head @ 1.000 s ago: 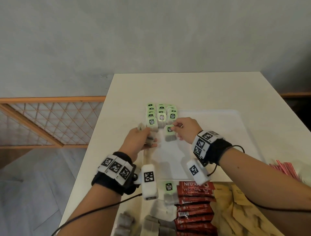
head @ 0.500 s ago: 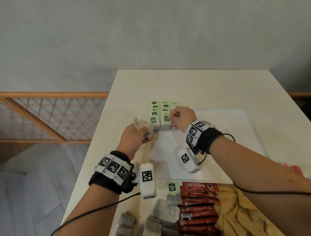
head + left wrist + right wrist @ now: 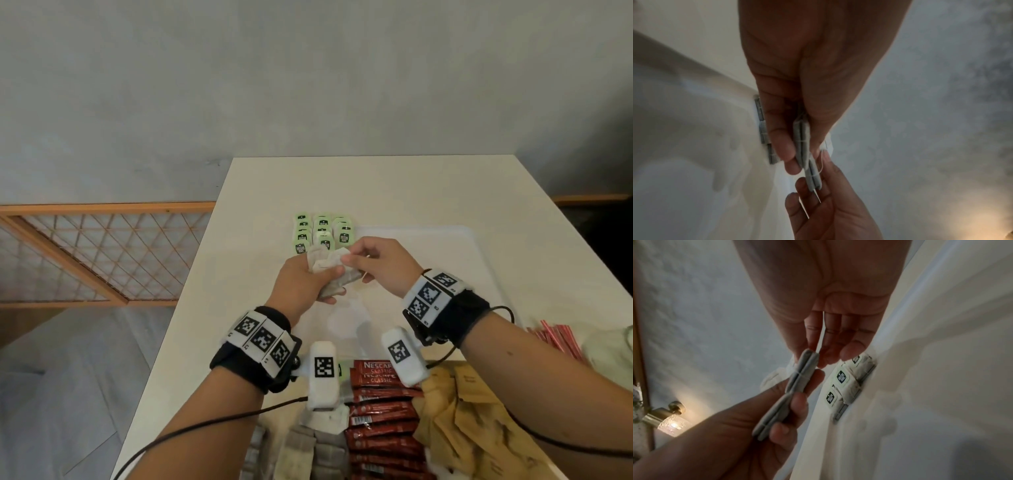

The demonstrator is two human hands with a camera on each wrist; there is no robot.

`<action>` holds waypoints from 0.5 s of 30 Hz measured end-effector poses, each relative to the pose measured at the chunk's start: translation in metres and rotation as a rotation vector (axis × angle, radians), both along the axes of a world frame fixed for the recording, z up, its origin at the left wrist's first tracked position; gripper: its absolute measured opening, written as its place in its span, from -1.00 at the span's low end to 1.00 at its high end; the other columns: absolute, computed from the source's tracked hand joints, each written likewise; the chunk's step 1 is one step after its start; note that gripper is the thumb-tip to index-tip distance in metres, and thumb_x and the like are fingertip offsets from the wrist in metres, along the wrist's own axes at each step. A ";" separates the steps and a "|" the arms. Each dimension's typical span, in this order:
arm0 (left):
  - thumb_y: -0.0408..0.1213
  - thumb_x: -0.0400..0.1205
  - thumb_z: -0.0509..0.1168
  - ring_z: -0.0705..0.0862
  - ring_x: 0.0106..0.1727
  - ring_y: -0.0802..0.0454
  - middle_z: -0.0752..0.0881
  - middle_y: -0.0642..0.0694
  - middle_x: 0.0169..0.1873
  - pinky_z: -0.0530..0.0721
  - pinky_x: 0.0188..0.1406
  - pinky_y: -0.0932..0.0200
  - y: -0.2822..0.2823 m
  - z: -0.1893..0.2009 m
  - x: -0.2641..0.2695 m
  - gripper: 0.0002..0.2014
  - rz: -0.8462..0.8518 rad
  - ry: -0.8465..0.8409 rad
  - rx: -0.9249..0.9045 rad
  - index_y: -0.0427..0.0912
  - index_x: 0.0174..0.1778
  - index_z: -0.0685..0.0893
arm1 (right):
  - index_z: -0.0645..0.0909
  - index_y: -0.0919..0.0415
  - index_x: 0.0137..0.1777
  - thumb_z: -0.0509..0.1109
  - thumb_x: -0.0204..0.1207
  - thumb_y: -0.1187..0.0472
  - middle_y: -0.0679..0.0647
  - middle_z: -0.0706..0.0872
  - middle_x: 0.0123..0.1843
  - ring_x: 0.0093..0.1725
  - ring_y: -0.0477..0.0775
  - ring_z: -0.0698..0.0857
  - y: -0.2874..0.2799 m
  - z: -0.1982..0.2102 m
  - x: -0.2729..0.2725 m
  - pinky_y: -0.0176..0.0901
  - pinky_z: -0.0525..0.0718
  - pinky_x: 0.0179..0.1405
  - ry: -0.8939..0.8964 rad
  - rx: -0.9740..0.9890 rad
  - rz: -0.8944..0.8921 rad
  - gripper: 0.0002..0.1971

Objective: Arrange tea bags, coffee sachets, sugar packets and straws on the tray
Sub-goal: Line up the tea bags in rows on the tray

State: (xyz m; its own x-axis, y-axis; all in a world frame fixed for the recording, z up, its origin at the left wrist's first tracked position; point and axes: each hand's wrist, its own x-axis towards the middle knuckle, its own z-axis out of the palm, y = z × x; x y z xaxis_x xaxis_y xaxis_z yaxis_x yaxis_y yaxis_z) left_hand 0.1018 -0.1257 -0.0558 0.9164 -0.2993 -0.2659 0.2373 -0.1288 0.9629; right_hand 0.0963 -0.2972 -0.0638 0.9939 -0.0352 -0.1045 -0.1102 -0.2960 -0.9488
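My left hand (image 3: 334,286) grips a small bundle of grey tea bags (image 3: 325,270) over the left part of the white tray (image 3: 445,260). My right hand (image 3: 346,258) pinches the top end of one bag of that bundle. The right wrist view shows the right hand's (image 3: 810,356) thumb and forefinger on that tea bag (image 3: 805,368), with the left hand (image 3: 797,402) holding the rest below. In the left wrist view my left hand (image 3: 803,154) holds the bundle (image 3: 802,146). Rows of tea bags with green tags (image 3: 322,233) lie on the tray's far left corner.
Red Nescafe sachets (image 3: 380,411), brown sugar packets (image 3: 462,428) and loose tea bags (image 3: 308,448) lie on the table's near edge. Red straws (image 3: 555,339) lie right of the tray. A wooden lattice railing (image 3: 102,253) stands left of the table.
My right hand set a tea bag into the rows, then came back to the left hand and now pinches another bag from the bundle. The left hand has shifted slightly right.
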 end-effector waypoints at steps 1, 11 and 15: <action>-0.37 0.60 0.45 0.81 -0.36 0.00 0.82 -0.18 -0.21 0.75 -0.45 0.22 -0.001 0.002 -0.001 -0.81 -0.003 -0.009 0.022 -0.23 0.12 0.73 | 0.64 0.17 -0.21 0.49 0.53 0.26 0.02 0.62 -0.33 -0.40 -0.11 0.60 -0.003 0.001 -0.003 -0.26 0.66 -0.35 0.003 0.016 -0.011 -0.88; -0.40 0.56 0.45 0.67 -0.52 0.14 0.72 -0.05 -0.40 0.69 -0.47 0.24 -0.013 0.008 -0.023 -0.84 0.072 0.002 0.110 -0.26 0.05 0.80 | 0.55 0.15 -0.29 0.48 0.52 0.19 0.05 0.67 -0.36 -0.32 0.09 0.69 -0.009 -0.003 -0.025 0.19 0.77 -0.10 -0.053 -0.200 -0.144 -0.79; -0.35 0.59 0.45 0.70 -0.44 0.09 0.73 -0.10 -0.33 0.70 -0.49 0.27 -0.024 0.012 -0.031 -0.88 0.078 -0.039 0.057 -0.25 0.03 0.77 | 0.63 0.21 -0.21 0.42 0.55 0.22 0.08 0.79 -0.25 -0.20 0.14 0.77 0.000 0.003 -0.032 0.17 0.78 -0.09 -0.091 -0.194 -0.143 -0.87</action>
State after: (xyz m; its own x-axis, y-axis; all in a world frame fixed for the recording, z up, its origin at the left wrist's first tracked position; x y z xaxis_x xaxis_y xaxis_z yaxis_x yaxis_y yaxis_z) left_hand 0.0711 -0.1497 -0.0442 0.9461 -0.2122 -0.2446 0.2116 -0.1663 0.9631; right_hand 0.0642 -0.2974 -0.0612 0.9825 -0.1863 0.0070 -0.0810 -0.4607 -0.8839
